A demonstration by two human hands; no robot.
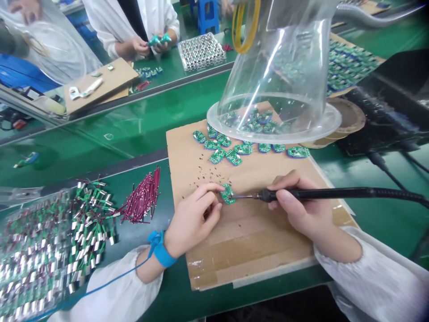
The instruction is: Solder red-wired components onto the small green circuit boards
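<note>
A small green circuit board lies on the brown cardboard sheet. My left hand, with a blue wrist strap behind it, holds the board at its upper left edge with the index fingertip. The thumb and other fingers are curled in beside it. In my right hand is a black soldering iron, gripped like a pen from the right. Its metal tip reaches the board's right side; whether it touches a joint is too small to tell.
Several boards lie farther back, some beneath a clear fume hood. Red wires and metal parts with green leads sit to the left. Across the bench, a co-worker's hands hold green pieces. The iron's cable runs right.
</note>
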